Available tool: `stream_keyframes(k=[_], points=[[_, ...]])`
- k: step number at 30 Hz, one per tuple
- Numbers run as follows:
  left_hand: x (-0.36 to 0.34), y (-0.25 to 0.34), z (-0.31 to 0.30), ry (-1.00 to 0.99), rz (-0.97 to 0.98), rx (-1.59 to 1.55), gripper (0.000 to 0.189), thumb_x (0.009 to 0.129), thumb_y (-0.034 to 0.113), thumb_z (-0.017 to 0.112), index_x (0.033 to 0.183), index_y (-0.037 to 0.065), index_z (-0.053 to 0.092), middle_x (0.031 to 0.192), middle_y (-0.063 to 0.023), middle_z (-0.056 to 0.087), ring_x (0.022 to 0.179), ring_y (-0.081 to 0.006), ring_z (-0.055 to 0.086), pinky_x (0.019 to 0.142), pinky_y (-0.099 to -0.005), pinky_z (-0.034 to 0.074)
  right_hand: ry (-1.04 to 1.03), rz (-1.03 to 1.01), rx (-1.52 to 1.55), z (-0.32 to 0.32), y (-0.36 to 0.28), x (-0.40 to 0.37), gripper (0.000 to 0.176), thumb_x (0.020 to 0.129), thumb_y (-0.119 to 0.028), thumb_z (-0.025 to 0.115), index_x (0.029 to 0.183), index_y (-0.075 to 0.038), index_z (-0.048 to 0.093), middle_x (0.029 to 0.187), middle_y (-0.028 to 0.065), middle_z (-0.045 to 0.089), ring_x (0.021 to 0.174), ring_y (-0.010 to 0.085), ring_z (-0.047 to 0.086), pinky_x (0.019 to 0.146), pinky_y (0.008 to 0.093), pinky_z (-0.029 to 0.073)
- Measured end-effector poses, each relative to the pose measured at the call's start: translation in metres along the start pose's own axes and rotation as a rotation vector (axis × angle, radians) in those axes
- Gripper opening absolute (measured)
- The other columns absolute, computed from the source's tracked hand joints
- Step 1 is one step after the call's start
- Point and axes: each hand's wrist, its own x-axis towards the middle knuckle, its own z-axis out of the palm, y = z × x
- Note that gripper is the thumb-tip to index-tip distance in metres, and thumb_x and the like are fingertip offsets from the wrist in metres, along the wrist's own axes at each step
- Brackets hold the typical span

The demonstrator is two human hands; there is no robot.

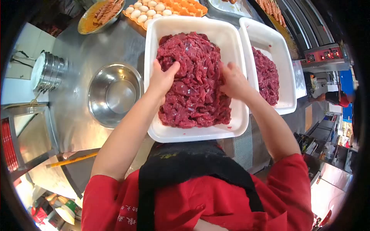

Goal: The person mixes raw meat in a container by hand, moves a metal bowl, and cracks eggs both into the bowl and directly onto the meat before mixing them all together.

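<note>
A big heap of dark red, wet raw meat slices point(190, 92) fills much of a white plastic tub point(235, 127) in front of me. My left hand point(162, 79) grips the heap's left side, its thumb lying on top and its other fingers hidden against the meat. On the opposite side my right hand point(234, 81) presses into the heap with curled fingers, their tips partly hidden. The meat lies between both hands. To the left of the tub sits a steel bowl point(115, 96) with nothing in it.
A second white tub point(283, 102) with more sliced meat point(266, 77) stands close on the right. Behind are an orange egg tray point(185, 7), a bowl of skewers in sauce point(102, 17) and more skewers point(271, 11). Stacked steel containers point(50, 71) stand at far left.
</note>
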Motion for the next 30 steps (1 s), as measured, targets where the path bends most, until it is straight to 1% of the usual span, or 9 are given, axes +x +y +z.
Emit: stream_keyframes(k=[2, 5, 7, 13, 20, 22, 23, 27, 30], points=[[0.028, 0.003, 0.004, -0.016, -0.215, -0.284, 0.085, 0.086, 0.037, 0.063, 0.146, 0.008, 0.011, 0.143, -0.0159, 0.034, 0.13, -0.0305, 0.038, 0.1, -0.0504, 0.038, 0.255, 0.037, 0.173, 0.011, -0.001, 0.03, 0.072, 0.073, -0.016, 0.074, 0.135, -0.005, 0.041, 0.111, 0.0239, 0.058, 0.107, 0.0366, 0.057, 0.089, 0.0382, 0.049], [0.049, 0.008, 0.019, -0.02, -0.258, -0.332, 0.073, 0.087, 0.044, 0.06, 0.142, 0.011, 0.025, 0.136, -0.014, 0.045, 0.12, -0.0313, 0.049, 0.095, -0.0534, 0.044, 0.075, 0.311, 0.476, 0.038, -0.016, 0.069, 0.094, 0.07, -0.014, 0.077, 0.145, -0.007, 0.021, 0.12, 0.0173, 0.055, 0.112, 0.0327, 0.055, 0.094, 0.0381, 0.046], [0.063, 0.013, 0.018, -0.07, -0.491, -0.306, 0.064, 0.085, 0.046, 0.062, 0.134, 0.009, 0.044, 0.126, -0.0131, 0.055, 0.114, -0.0286, 0.055, 0.094, -0.0486, 0.048, 0.047, 0.208, 1.652, 0.039, -0.035, 0.064, 0.082, 0.072, -0.013, 0.076, 0.141, -0.007, 0.031, 0.121, 0.0121, 0.056, 0.11, 0.0263, 0.056, 0.095, 0.0387, 0.046], [0.016, 0.054, 0.012, -0.4, -0.353, -0.594, 0.027, 0.087, 0.023, 0.061, 0.107, 0.004, 0.061, 0.096, -0.0083, 0.067, 0.083, -0.0218, 0.067, 0.078, -0.037, 0.056, 0.016, 0.222, 1.96, -0.051, -0.076, 0.02, 0.052, 0.075, -0.004, 0.068, 0.125, -0.005, 0.052, 0.112, 0.0088, 0.062, 0.096, 0.0204, 0.063, 0.085, 0.0353, 0.052], [-0.051, 0.155, 0.017, -0.332, 0.378, -0.317, 0.019, 0.077, 0.003, 0.064, 0.096, -0.002, 0.063, 0.083, -0.0072, 0.066, 0.072, -0.0156, 0.065, 0.062, -0.0313, 0.053, 0.636, -0.072, 1.588, -0.158, -0.069, 0.006, 0.029, 0.076, 0.001, 0.061, 0.104, -0.004, 0.064, 0.085, 0.008, 0.067, 0.078, 0.0178, 0.065, 0.069, 0.0313, 0.055], [-0.045, 0.122, 0.015, -0.215, 0.777, 0.138, 0.034, 0.076, 0.002, 0.059, 0.11, -0.002, 0.058, 0.101, -0.0174, 0.063, 0.096, -0.0281, 0.061, 0.082, -0.0404, 0.049, 0.957, -0.083, 0.981, -0.153, -0.067, 0.007, 0.038, 0.072, 0.007, 0.056, 0.107, -0.007, 0.062, 0.083, 0.0074, 0.065, 0.073, 0.0175, 0.063, 0.066, 0.0295, 0.052], [-0.04, 0.093, 0.014, -0.202, 1.014, 0.369, 0.039, 0.076, 0.004, 0.058, 0.115, -0.001, 0.055, 0.11, -0.0222, 0.061, 0.107, -0.0347, 0.058, 0.091, -0.0436, 0.045, 0.832, -0.008, 1.163, -0.138, -0.088, -0.004, 0.043, 0.071, 0.006, 0.054, 0.111, -0.008, 0.06, 0.088, 0.0066, 0.063, 0.079, 0.0165, 0.061, 0.071, 0.029, 0.05], [-0.081, 0.008, 0.004, -0.584, 0.445, 1.392, 0.043, 0.082, 0.024, 0.059, 0.12, 0.005, 0.056, 0.12, -0.0259, 0.054, 0.122, -0.0454, 0.041, 0.103, -0.0478, 0.036, -0.066, -0.445, 0.317, -0.022, -0.061, -0.023, 0.069, 0.064, -0.01, 0.069, 0.13, -0.015, 0.05, 0.133, 0.0156, 0.049, 0.126, 0.0337, 0.043, 0.102, 0.0488, 0.038], [-0.079, 0.057, -0.015, -0.676, 0.231, 1.126, 0.028, 0.081, 0.023, 0.061, 0.104, 0.006, 0.066, 0.105, -0.0158, 0.066, 0.097, -0.0363, 0.061, 0.091, -0.0424, 0.048, -0.242, -0.402, 0.104, -0.023, -0.057, -0.028, 0.089, 0.06, -0.013, 0.078, 0.138, -0.032, 0.041, 0.147, 0.0109, 0.031, 0.131, 0.0453, 0.029, 0.102, 0.0581, 0.034]])
